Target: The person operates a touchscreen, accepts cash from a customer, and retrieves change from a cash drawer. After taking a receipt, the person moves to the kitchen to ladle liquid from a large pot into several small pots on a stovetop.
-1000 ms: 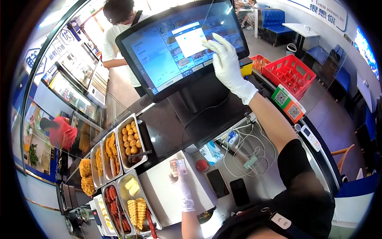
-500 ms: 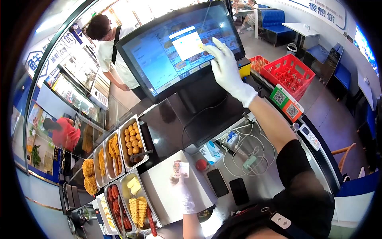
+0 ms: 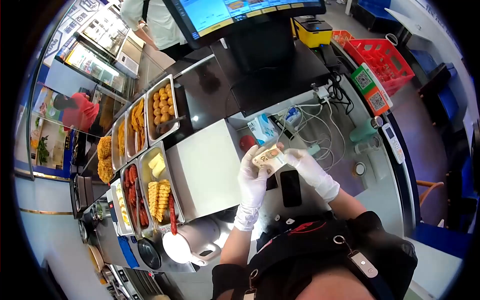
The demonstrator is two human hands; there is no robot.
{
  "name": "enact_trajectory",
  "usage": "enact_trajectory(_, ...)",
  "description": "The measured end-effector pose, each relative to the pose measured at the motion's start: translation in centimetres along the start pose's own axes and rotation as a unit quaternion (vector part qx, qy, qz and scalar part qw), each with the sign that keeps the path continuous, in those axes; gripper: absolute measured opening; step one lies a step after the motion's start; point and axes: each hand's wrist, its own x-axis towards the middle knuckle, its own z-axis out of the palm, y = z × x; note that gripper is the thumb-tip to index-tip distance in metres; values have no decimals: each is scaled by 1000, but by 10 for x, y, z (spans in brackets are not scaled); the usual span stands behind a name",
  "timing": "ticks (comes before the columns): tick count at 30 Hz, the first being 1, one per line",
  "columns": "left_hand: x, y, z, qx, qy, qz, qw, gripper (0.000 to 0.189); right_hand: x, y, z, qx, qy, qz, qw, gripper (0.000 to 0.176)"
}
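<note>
Both my hands wear white gloves and meet in front of my body. My left hand [image 3: 251, 182] pinches the left side of a banknote [image 3: 269, 159] marked 20. At the note's right edge, my right hand [image 3: 311, 172] has its fingers closed on it. The note is tilted above the counter, close to a blue and white packet [image 3: 263, 129] and a red round object [image 3: 247, 143]. Just below the hands lies a black phone [image 3: 290, 188]; a second dark one is mostly hidden by the note and my left hand.
Food trays [image 3: 162, 107] stand at left beside a white board [image 3: 205, 170]. A touchscreen [image 3: 245, 15] rises at the top. Cables [image 3: 327, 135], a green bottle [image 3: 366, 129] and a red crate [image 3: 382, 62] are at right. A white jug [image 3: 192, 240] sits lower left. Two people stand beyond the glass.
My right hand has come down from the touchscreen to the banknote. My left hand has moved right and up with the note. The view has tilted downward.
</note>
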Motion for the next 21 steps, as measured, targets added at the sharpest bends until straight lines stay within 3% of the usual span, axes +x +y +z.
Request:
enact_trajectory(6,-14,-1,13,-1,-71,-158,985,62,-19,-27,-11,124,-12,28,992,22)
enact_trajectory(8,-16,-3,10,-2,-79,-178,981,63,-18,-19,-21,91,-18,-2,996,22)
enact_trajectory(10,-13,1,6,-67,-131,-295,944,65,-18,-22,-22,-129,18,-225,966,33)
enact_trajectory(11,-13,4,6,-106,-153,-318,930,67,-20,-27,-24,-110,-8,-223,968,44)
enact_trajectory(12,-10,9,7,-105,-152,-316,930,67,-20,-29,-26,-110,-10,-225,968,44)
enact_trajectory(14,-5,15,7,-178,-204,-378,885,69,-18,-31,-30,-259,-89,-363,891,42)
enact_trajectory(15,-4,13,8,-177,-204,-377,886,69,-18,-35,-30,-305,-94,-395,861,31)
enact_trajectory(18,-2,8,13,-220,-203,-356,885,62,-9,-20,-32,-282,-55,-357,889,19)
enact_trajectory(19,-2,12,17,-246,-163,-346,891,60,-9,-17,-26,-209,11,-338,917,12)
enact_trajectory(20,-3,14,19,-271,-123,-335,894,59,-8,-14,-24,-208,13,-339,917,12)
enact_trajectory(21,-7,10,20,-261,-150,-306,903,56,-7,-10,-22,-187,51,-265,945,12)
